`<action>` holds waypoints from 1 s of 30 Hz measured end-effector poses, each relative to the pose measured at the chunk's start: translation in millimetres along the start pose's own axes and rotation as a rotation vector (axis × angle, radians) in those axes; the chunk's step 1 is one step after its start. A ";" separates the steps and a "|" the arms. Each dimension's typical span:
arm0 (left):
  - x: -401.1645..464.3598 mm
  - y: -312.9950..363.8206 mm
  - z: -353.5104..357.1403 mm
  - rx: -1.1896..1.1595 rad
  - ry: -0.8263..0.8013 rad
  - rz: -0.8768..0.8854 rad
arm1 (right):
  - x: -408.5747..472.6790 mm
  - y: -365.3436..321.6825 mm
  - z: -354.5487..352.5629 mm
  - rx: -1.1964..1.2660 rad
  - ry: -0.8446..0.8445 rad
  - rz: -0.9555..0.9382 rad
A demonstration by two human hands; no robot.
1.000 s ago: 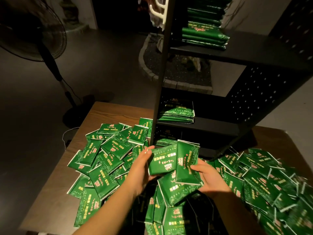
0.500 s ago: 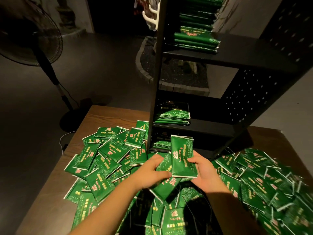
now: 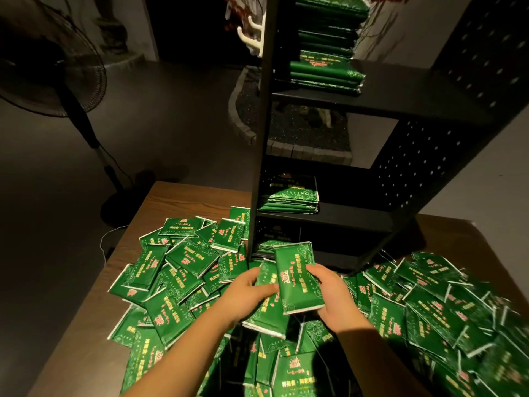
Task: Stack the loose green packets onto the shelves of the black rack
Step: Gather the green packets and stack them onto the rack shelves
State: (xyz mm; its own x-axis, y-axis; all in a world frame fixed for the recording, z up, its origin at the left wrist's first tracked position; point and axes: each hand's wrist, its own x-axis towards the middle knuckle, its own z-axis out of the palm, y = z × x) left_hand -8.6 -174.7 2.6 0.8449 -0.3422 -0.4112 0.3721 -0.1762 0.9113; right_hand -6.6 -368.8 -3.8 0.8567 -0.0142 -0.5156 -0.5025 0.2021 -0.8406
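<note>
Loose green packets cover the wooden table on both sides of the black rack. My right hand grips an upright green packet just in front of the rack's lowest shelf. My left hand holds a second packet that lies tilted beneath the first, thumb on its top. Small stacks of packets lie on the top shelf, the middle shelf and the lowest shelf.
A standing fan is on the floor to the left, its cable trailing by the table edge. More packets are heaped at the right. A stone-edged planter sits behind the rack.
Both hands have brought their two packets together, the right-hand packet now lying over the left-hand one. They sit a little nearer the rack's lowest shelf.
</note>
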 end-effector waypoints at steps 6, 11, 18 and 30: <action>-0.9 0.0 20.3 -0.090 0.295 -0.085 | -26.1 -7.0 28.3 -0.142 -0.083 0.026; -1.3 -4.1 32.5 -0.359 0.250 -0.126 | -24.2 -6.6 40.5 -0.290 -0.070 -0.029; -8.5 2.5 35.8 -0.475 0.351 -0.043 | -39.5 -20.6 41.6 -0.227 -0.147 -0.056; -5.5 50.7 42.6 -1.156 0.363 0.061 | -52.2 -45.8 53.8 0.088 -0.004 -0.283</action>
State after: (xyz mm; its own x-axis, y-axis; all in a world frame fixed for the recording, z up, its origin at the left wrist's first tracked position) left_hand -10.7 -221.1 50.1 0.8628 -0.0099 -0.5055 0.2944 0.8227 0.4863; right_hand -22.1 -324.6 70.6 0.9619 -0.0787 -0.2618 -0.2315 0.2751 -0.9331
